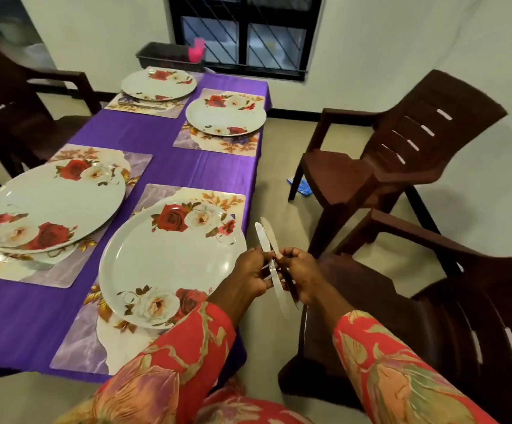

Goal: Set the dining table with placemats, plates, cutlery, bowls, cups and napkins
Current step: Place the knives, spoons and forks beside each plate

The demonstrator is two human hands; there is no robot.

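I have both hands off the worktop's right edge, at about 3 o'clock from the nearest plate (pixel 169 264), sorting a small bundle of knives (pixel 274 270). My left hand (pixel 253 275) curls round the handles from the plate side, and my right hand (pixel 302 278) pinches them from the other side, fingertips meeting mine at the middle of the bundle. I count at least two blades; whether a third piece sits behind them I cannot tell.

The knives run roughly 12 to 6 o'clock, tilted a little so the rounded blade tips (pixel 262 229) lean toward 11 and the handle ends point down past my wrists toward the floor. The bundle is in the air, over the gap between the worktop and the near chair (pixel 432 316), touching nothing but my hands.

All four placemats carry a floral plate; the near placemat (pixel 95 341) shows no cutlery yet, so I judge this to be the start of the cutlery round. To do it well, I would peel one knife free with the right hand while the left clamps the rest, so none slips to the floor. Then lay it on the bare strip of placemat at 3 o'clock of the plate, long axis parallel to the worktop's edge, tip toward 12, just beside the rim and not under it.
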